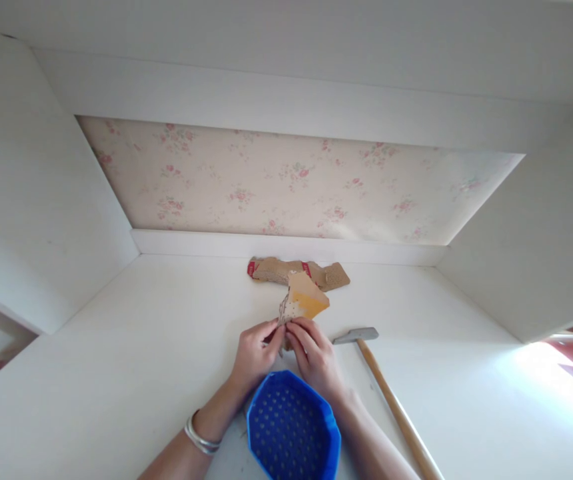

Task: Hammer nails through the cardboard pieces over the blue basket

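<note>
A torn piece of cardboard [304,297], tan with a yellow patch and ragged at its left edge, stands upright between my hands. My left hand [259,350] pinches its lower left edge. The fingers of my right hand [316,353] are closed on the same lower edge, right beside the left fingertips. My fingers hide the bottom of the piece. Below the hands, between my forearms, sits a blue octagonal basket [291,427] with a perforated bottom. Behind the held piece lies a crumpled strip of brown cardboard [279,270] with red markings.
To the right of my hand lies a hammer [391,393] with a grey head and long wooden handle. A white surface [131,373] lies under everything, with white side panels [41,173] and a flowered back panel [246,180]. Small scraps lie near the basket.
</note>
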Demonstrator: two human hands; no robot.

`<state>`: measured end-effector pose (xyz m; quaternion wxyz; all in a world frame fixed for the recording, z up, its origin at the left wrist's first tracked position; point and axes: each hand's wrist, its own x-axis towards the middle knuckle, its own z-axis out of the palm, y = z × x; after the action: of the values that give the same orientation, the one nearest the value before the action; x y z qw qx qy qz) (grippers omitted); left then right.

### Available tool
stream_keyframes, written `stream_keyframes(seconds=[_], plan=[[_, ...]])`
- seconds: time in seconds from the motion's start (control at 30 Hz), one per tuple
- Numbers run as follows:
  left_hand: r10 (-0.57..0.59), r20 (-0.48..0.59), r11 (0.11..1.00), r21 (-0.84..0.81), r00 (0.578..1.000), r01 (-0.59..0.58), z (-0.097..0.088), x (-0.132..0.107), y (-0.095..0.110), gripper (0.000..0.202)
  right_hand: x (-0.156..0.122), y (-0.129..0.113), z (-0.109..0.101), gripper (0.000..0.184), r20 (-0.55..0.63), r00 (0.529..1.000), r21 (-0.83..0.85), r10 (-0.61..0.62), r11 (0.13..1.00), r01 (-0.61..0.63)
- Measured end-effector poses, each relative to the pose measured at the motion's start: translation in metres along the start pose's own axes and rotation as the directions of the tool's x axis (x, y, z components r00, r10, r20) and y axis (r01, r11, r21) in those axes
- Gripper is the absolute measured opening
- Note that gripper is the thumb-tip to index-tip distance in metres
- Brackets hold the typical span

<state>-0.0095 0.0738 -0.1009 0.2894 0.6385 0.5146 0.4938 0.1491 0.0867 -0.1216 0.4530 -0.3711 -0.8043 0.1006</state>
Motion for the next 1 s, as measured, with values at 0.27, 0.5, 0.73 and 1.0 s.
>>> stream_keyframes(seconds=[0.27,0.5,0.73,1.0], plan=[[-0.146,-0.19,0.989,-0.033,0.971,0.142,-0.003,-0.001,-0.011,0.025,-0.006,-0.004,-0.012,0.035,-0.031,0.999,-0.096,-0.012,0.995,0.009],[-0.347,-0.396,0.935,-0.22,0.85,0.28,-0.031,0.013,-0.034,0.034,-0.008,0.005,-0.01,0.031,-0.088,0.987,-0.242,0.133,0.958,-0.151],[-0.397,-0.357,0.905,-0.303,0.845,0.297,-0.033,-0.001,-0.025,0.034,-0.002,0.004,0.005,0.035,0.08,0.985,-0.301,0.152,0.946,-0.121],[-0.421,-0.335,0.893,-0.318,0.843,0.32,-0.056,-0.029,-0.015,0.038,0.005,-0.008,-0.005,0.031,0.121,0.957,-0.375,0.264,0.905,-0.202]])
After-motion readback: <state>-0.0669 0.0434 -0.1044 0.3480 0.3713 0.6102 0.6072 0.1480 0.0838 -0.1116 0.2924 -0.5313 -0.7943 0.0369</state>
